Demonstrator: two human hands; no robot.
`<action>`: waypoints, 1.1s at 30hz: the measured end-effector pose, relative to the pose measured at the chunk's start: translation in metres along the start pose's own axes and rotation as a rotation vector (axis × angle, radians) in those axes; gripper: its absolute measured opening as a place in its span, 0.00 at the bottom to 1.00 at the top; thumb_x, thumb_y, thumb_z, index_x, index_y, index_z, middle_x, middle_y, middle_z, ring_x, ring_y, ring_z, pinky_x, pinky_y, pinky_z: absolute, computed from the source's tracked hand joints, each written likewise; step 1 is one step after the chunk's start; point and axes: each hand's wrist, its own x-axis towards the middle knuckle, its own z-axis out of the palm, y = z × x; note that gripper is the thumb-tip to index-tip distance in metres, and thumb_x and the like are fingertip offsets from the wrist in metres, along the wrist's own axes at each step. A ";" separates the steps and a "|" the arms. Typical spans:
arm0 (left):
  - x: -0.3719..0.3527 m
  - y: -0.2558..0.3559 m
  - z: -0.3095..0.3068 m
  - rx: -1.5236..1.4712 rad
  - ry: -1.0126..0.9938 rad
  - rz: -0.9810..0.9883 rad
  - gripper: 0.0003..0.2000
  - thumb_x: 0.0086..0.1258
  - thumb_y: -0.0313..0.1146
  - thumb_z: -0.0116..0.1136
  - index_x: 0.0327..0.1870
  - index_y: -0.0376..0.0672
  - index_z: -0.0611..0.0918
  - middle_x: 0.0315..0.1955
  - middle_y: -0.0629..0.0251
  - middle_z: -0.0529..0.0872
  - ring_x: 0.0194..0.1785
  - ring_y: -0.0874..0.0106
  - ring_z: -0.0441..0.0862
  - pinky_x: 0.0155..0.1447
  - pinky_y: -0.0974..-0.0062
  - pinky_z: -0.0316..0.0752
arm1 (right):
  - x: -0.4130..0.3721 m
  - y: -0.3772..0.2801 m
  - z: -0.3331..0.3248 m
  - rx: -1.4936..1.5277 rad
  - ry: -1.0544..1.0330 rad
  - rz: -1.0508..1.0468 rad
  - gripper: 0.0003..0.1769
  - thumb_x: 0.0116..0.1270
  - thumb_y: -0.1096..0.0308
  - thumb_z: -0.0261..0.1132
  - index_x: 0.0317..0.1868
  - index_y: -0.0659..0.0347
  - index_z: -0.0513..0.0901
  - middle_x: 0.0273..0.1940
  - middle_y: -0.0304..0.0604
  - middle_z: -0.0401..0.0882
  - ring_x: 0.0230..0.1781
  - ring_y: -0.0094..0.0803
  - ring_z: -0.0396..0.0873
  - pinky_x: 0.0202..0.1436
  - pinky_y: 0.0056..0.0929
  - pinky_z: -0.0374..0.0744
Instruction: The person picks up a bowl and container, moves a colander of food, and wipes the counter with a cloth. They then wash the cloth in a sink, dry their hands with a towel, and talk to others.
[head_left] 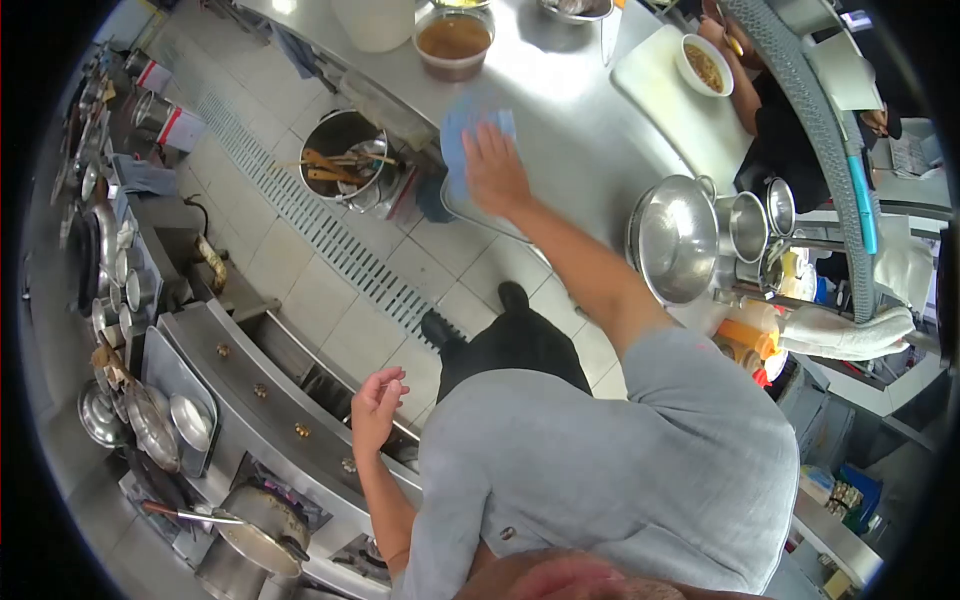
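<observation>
While our right hand (492,170) presses the blue cloth (458,135) on the tabletop (570,110), fingers spread, wiping looks unfinished; our left hand (375,400) hangs empty, half-curled.

From here I see the right hand (495,165) lying on the cloth (462,130), at the left edge of the counter (570,120). Beyond the cloth sits a tub (455,40); further right a board (660,100) carries a bowl (704,63). Left of the cloth, down on the floor, stands a bucket (345,160). The left hand (375,400) hangs beside the stove (260,395), near left
</observation>
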 end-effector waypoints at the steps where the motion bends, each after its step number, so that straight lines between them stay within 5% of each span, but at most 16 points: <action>1: 0.003 0.004 -0.002 0.010 0.001 0.022 0.18 0.79 0.41 0.57 0.59 0.36 0.81 0.51 0.61 0.88 0.47 0.72 0.87 0.46 0.74 0.80 | -0.003 0.009 0.006 0.020 0.047 0.037 0.36 0.77 0.52 0.49 0.79 0.63 0.59 0.80 0.64 0.50 0.82 0.58 0.48 0.82 0.57 0.49; 3: 0.003 0.014 -0.003 0.029 0.020 0.061 0.18 0.80 0.38 0.53 0.59 0.33 0.80 0.51 0.58 0.88 0.46 0.72 0.87 0.45 0.77 0.79 | -0.016 0.037 0.021 0.076 0.129 0.109 0.37 0.77 0.51 0.49 0.78 0.66 0.59 0.79 0.66 0.50 0.81 0.59 0.48 0.82 0.59 0.48; 7: 0.003 0.000 -0.006 0.057 0.075 0.018 0.18 0.80 0.39 0.54 0.59 0.33 0.80 0.50 0.60 0.87 0.45 0.73 0.87 0.44 0.77 0.80 | 0.060 0.134 0.008 -0.110 -0.078 0.710 0.41 0.78 0.51 0.43 0.80 0.73 0.47 0.80 0.73 0.40 0.82 0.66 0.39 0.82 0.59 0.43; 8: -0.001 -0.010 -0.005 0.059 0.086 0.019 0.18 0.80 0.39 0.54 0.59 0.34 0.80 0.49 0.60 0.87 0.45 0.73 0.87 0.44 0.76 0.80 | 0.088 0.149 -0.013 0.033 -0.137 0.809 0.41 0.76 0.54 0.44 0.80 0.73 0.45 0.80 0.75 0.37 0.82 0.67 0.36 0.82 0.60 0.42; 9: -0.004 -0.019 -0.005 0.061 0.101 0.019 0.17 0.80 0.39 0.54 0.59 0.34 0.80 0.49 0.60 0.87 0.45 0.74 0.86 0.44 0.76 0.80 | 0.118 0.185 0.006 -0.067 -0.079 0.828 0.44 0.71 0.49 0.47 0.79 0.73 0.53 0.78 0.73 0.46 0.81 0.67 0.44 0.80 0.59 0.49; 11: -0.014 -0.030 0.006 -0.011 0.131 -0.043 0.18 0.80 0.40 0.54 0.59 0.34 0.80 0.49 0.60 0.87 0.44 0.73 0.86 0.44 0.76 0.80 | 0.157 0.221 0.002 -0.100 -0.116 0.706 0.46 0.70 0.44 0.48 0.79 0.69 0.55 0.79 0.69 0.49 0.81 0.64 0.47 0.81 0.58 0.50; 14: -0.020 -0.041 0.024 -0.052 0.134 -0.111 0.19 0.80 0.42 0.54 0.58 0.35 0.81 0.49 0.60 0.87 0.44 0.72 0.87 0.44 0.76 0.80 | 0.173 0.233 0.016 -0.090 0.094 0.551 0.44 0.71 0.44 0.47 0.80 0.63 0.57 0.80 0.63 0.52 0.81 0.57 0.51 0.81 0.54 0.51; 19: 0.002 0.001 0.037 0.103 0.001 -0.085 0.18 0.81 0.41 0.51 0.55 0.35 0.83 0.46 0.61 0.89 0.42 0.73 0.87 0.44 0.76 0.79 | 0.127 0.168 0.011 -0.093 -0.049 0.242 0.39 0.75 0.48 0.45 0.81 0.56 0.56 0.81 0.57 0.50 0.82 0.49 0.49 0.83 0.48 0.49; 22: 0.046 0.084 0.051 0.365 -0.066 0.163 0.16 0.80 0.39 0.55 0.51 0.33 0.85 0.38 0.61 0.89 0.41 0.76 0.85 0.43 0.76 0.77 | 0.065 0.110 0.038 0.095 0.070 0.132 0.38 0.75 0.51 0.46 0.81 0.58 0.55 0.83 0.56 0.44 0.84 0.50 0.42 0.85 0.48 0.39; 23: 0.062 0.114 0.067 0.420 -0.110 0.315 0.16 0.80 0.39 0.56 0.51 0.33 0.85 0.36 0.60 0.89 0.39 0.76 0.84 0.43 0.76 0.77 | 0.036 0.082 0.022 0.157 0.185 0.137 0.37 0.73 0.51 0.51 0.77 0.64 0.63 0.78 0.58 0.58 0.80 0.53 0.54 0.83 0.50 0.50; 24: 0.080 0.143 0.087 0.465 -0.159 0.473 0.16 0.79 0.40 0.56 0.51 0.32 0.85 0.34 0.59 0.88 0.37 0.75 0.84 0.43 0.75 0.77 | 0.014 0.066 0.014 -0.003 -0.024 0.082 0.37 0.76 0.52 0.47 0.80 0.61 0.56 0.82 0.58 0.46 0.84 0.53 0.44 0.85 0.50 0.40; 28: 0.136 0.213 0.217 0.521 -0.438 0.634 0.22 0.75 0.49 0.60 0.45 0.32 0.86 0.28 0.61 0.87 0.32 0.72 0.85 0.43 0.74 0.77 | -0.075 0.032 -0.017 0.114 0.043 0.121 0.35 0.76 0.54 0.49 0.79 0.58 0.60 0.81 0.58 0.50 0.83 0.52 0.47 0.84 0.53 0.45; 33: 0.211 0.180 0.365 0.822 -0.665 0.341 0.27 0.69 0.54 0.65 0.40 0.30 0.82 0.25 0.55 0.85 0.29 0.67 0.87 0.33 0.68 0.80 | -0.155 0.035 0.000 0.304 0.297 0.168 0.34 0.72 0.54 0.56 0.76 0.57 0.67 0.78 0.57 0.57 0.80 0.52 0.55 0.82 0.53 0.51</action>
